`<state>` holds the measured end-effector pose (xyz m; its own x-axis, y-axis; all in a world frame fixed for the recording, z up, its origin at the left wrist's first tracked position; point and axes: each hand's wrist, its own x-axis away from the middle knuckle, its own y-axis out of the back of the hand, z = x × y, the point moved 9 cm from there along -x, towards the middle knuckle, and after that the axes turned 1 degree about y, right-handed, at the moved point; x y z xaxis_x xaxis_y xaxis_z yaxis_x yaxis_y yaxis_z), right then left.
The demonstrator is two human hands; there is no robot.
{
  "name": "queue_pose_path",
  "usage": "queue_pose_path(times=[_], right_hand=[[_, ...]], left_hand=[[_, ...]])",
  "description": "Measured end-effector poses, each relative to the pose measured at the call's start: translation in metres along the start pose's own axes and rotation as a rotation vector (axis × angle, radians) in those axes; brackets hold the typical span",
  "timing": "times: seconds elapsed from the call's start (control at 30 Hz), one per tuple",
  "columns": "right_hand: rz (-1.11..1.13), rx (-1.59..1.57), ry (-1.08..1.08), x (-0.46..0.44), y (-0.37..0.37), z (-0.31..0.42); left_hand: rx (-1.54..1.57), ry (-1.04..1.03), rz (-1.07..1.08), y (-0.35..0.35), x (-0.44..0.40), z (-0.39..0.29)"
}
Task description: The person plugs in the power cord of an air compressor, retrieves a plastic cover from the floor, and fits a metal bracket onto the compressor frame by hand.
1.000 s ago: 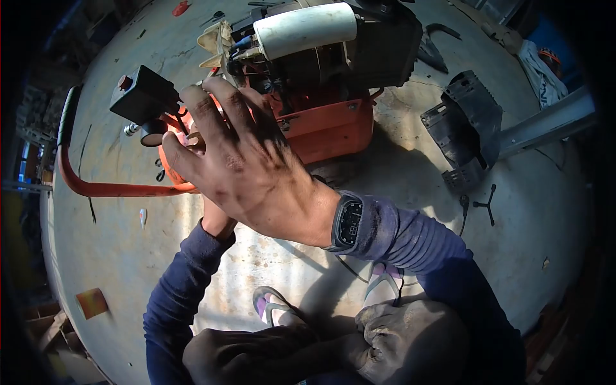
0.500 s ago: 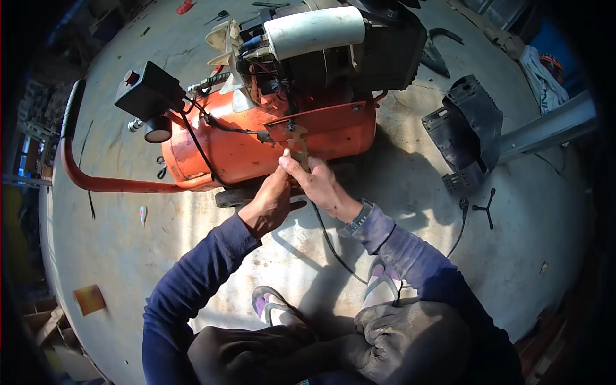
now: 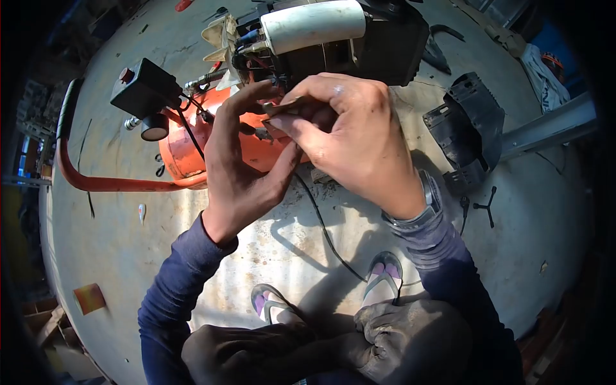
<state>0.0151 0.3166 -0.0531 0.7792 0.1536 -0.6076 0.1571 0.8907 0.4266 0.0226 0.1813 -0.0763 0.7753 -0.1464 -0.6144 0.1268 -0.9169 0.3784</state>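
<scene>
Now | right hand (image 3: 366,135): pinching piece (image 3: 283,106), seemingly metal | left hand (image 3: 239,163): cupped

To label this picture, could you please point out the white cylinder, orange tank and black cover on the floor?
White cylinder (image 3: 314,27): head view, middle of its side.
Orange tank (image 3: 181,154): head view, left end.
Black cover (image 3: 480,110): head view, upper part.

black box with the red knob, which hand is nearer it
Left. The left hand is right of the black box; the right hand is farther right, beyond the left one.
</scene>
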Motion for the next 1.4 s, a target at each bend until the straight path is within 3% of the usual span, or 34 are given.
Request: queue_pose_path(times=[0.03, 0.07, 0.2, 0.3, 0.37, 0.4, 0.5, 0.6, 0.67, 0.77, 0.87, 0.9, 0.97, 1.03, 1.1, 1.13, 1.17, 1.27, 1.4], right_hand=[[0.001, 0.056, 0.216, -0.003, -0.012, 0.019], [0.001, 0.057, 0.218, -0.004, -0.022, 0.022], [0.0, -0.088, 0.155, 0.015, -0.05, 0.024], [-0.046, -0.292, -0.026, 0.051, -0.064, 0.0], [0.158, -0.706, -0.675, 0.097, -0.118, -0.054], [0.157, -0.708, -0.679, 0.098, -0.121, -0.057], [0.013, -1.536, -1.083, 0.101, -0.156, -0.067], [0.018, -1.353, -1.119, 0.09, -0.163, -0.076], [0.022, -1.268, -1.142, 0.093, -0.17, -0.082], [-0.191, -1.096, -0.883, 0.092, -0.163, -0.101], [-0.147, -0.921, -0.742, 0.104, -0.146, -0.108], [-0.127, -0.832, -0.674, 0.106, -0.134, -0.109], [0.074, -0.753, -0.896, 0.12, -0.108, -0.115], [0.155, -0.571, -0.837, 0.113, -0.066, -0.124], [0.129, -0.405, -0.729, 0.1, -0.021, -0.123], [0.126, -0.398, -0.725, 0.099, -0.008, -0.119], [0.074, -0.491, -0.784, 0.103, 0.005, -0.117], [-0.048, -0.657, -0.884, 0.116, 0.025, -0.117], [-0.157, -0.67, -0.634, 0.13, 0.005, -0.143]], left_hand=[[0.062, -0.028, -0.042, 0.003, -0.003, -0.004], [0.123, -0.058, -0.086, 0.007, -0.005, -0.007], [0.32, 0.177, -0.152, 0.026, 0.016, 0.049], [0.431, 0.332, -0.195, 0.027, 0.029, 0.066], [0.485, 0.412, -0.213, 0.026, 0.036, 0.079], [0.455, 0.377, -0.206, 0.026, 0.037, 0.081], [0.4, 0.295, -0.191, 0.026, 0.046, 0.093], [0.688, 0.795, -0.183, 0.004, 0.087, 0.139], [0.682, 0.821, -0.227, 0.007, 0.094, 0.135], [0.679, 0.86, -0.323, 0.014, 0.097, 0.128], [0.055, 0.475, -0.17, 0.032, 0.075, 0.096], [0.054, 0.471, -0.171, 0.031, 0.069, 0.092], [0.13, 0.524, 0.045, 0.004, 0.047, 0.075], [0.172, 0.552, 0.139, -0.009, 0.036, 0.067], [-0.113, 0.287, 0.258, -0.018, 0.02, 0.044], [-0.253, 0.145, 0.319, -0.025, 0.016, 0.032], [-0.243, 0.135, 0.32, -0.025, 0.014, 0.034], [-0.851, -0.388, 0.421, -0.044, 0.017, 0.02], [-1.103, -0.408, 0.447, -0.056, 0.023, 0.02]])
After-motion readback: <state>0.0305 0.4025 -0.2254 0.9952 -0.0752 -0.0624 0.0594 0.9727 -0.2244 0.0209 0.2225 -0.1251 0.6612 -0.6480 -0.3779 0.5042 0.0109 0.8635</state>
